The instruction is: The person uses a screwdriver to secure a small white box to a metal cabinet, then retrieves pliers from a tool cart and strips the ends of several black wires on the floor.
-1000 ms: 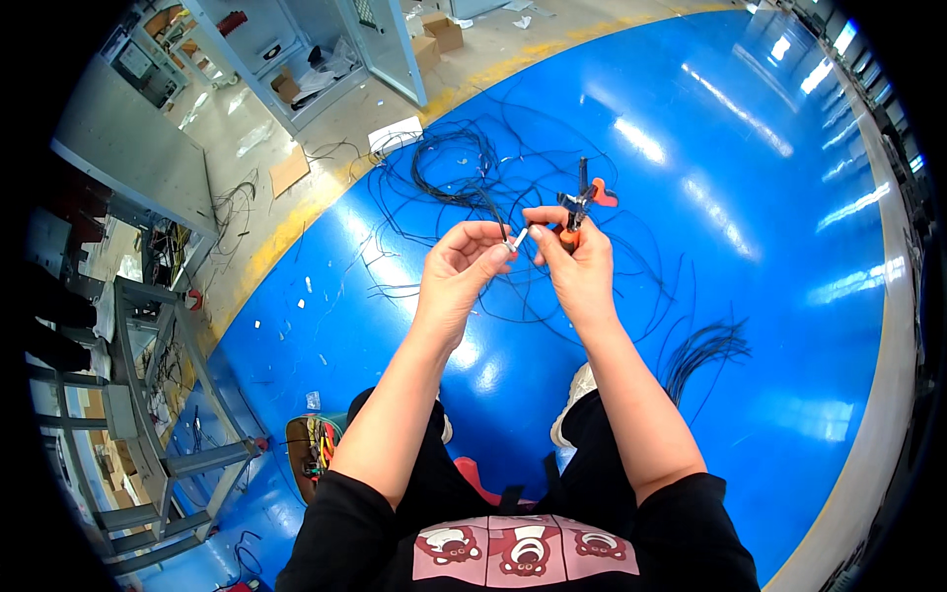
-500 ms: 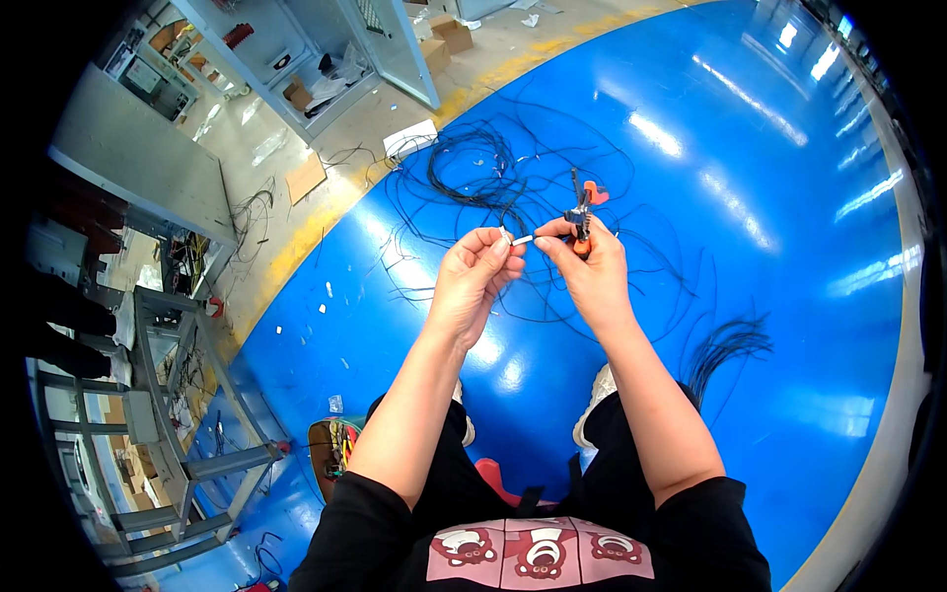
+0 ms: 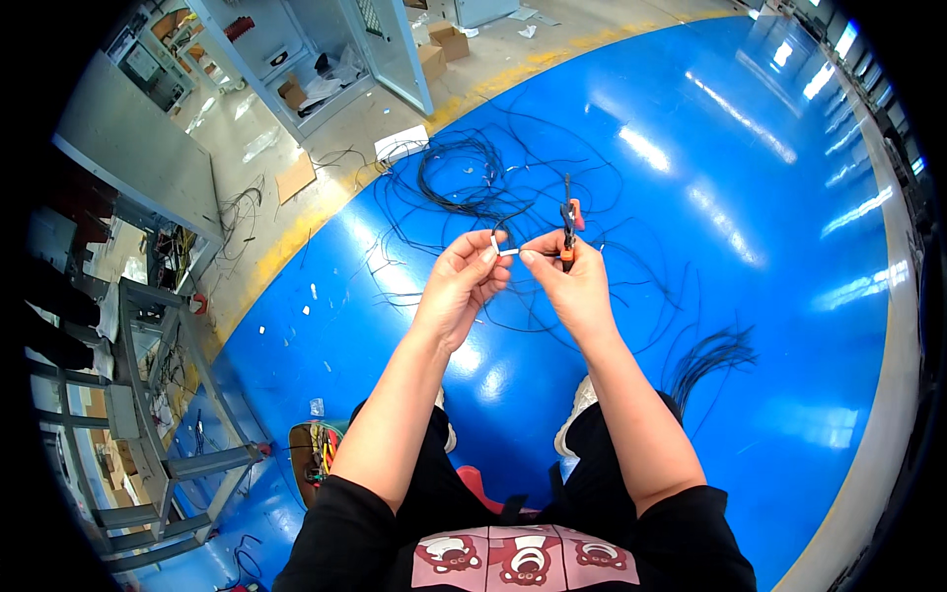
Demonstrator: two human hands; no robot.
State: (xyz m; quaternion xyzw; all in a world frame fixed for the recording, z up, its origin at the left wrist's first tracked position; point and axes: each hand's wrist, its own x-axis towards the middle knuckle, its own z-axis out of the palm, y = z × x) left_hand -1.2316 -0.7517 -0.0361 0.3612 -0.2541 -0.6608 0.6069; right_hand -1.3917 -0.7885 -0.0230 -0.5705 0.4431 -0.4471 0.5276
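Observation:
In front of me, my left hand (image 3: 464, 281) is closed, with thumb and fingers pinching a small white sleeve (image 3: 495, 242). Another short white sleeve (image 3: 508, 253) bridges the gap between the two hands. My right hand (image 3: 572, 281) pinches its other end between thumb and forefinger. Held in the same right hand is a plier-like tool (image 3: 569, 215), black with orange-red parts, its tip pointing away from me. A thin black wire seems to run by the fingers, but its path is partly hidden.
Loose black wires (image 3: 459, 178) lie coiled on the blue floor (image 3: 769, 326) ahead; a wire bundle (image 3: 715, 357) lies right. A container of tools (image 3: 318, 454) stands by my left leg. Left are a grey metal frame (image 3: 212, 461), a person's legs (image 3: 64, 326) and an open cabinet (image 3: 326, 59).
Both hands appear slightly lower and further left, along with the whole scene. The tool in my right hand stands more upright, and the white sleeves show at a different angle.

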